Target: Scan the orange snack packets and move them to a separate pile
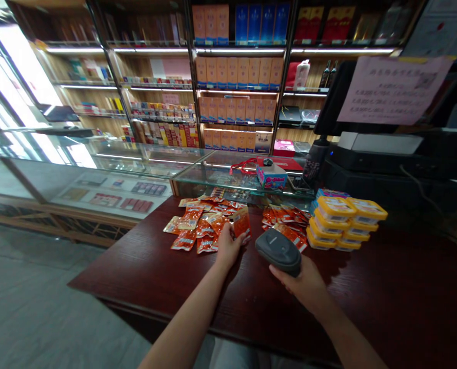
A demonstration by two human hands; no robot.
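Observation:
My left hand (229,247) grips an orange snack packet (241,222), held up between thumb and fingers above the dark wooden counter (143,266). Just to its left lies a loose heap of similar orange packets (197,225). In my right hand (303,282) is a dark grey handheld barcode scanner (277,250), its head pointing up and left towards the packet. Its handle is mostly hidden by my fingers. Behind the scanner, a second pile of orange packets (285,218) lies beside stacked yellow-lidded tubs (339,223).
A monitor with a pink paper notice (395,92) stands at the right. Beyond the counter runs a glass display case (155,169), bearing a small colourful box (272,176). Shelves of boxed goods (238,72) line the back wall.

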